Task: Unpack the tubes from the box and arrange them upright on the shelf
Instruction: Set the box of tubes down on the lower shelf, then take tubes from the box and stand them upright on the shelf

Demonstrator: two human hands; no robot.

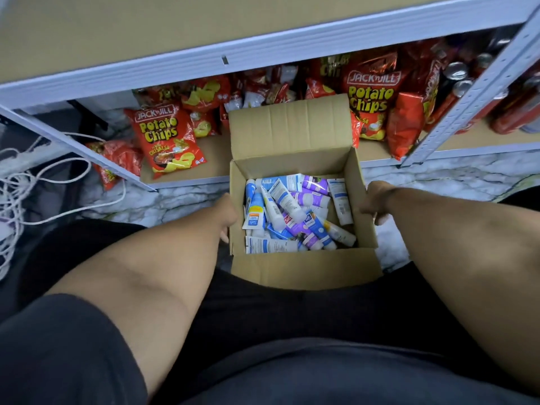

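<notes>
Head view: at frame centre an open brown cardboard box sits on the marbled floor, full of jumbled blue, white and purple plastic tubes lying flat. The left hand and right hand grip the box's side walls, fingers curled around the edges. The tubes look light, soft-bodied and somewhat slick; pinch each near its stiffer cap end. The tan shelf board spans the top.

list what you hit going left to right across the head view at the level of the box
white cords → left hand on the cardboard box wall → tubes lying in a jumble inside → right hand on the opposite wall → marble-patterned floor
</notes>
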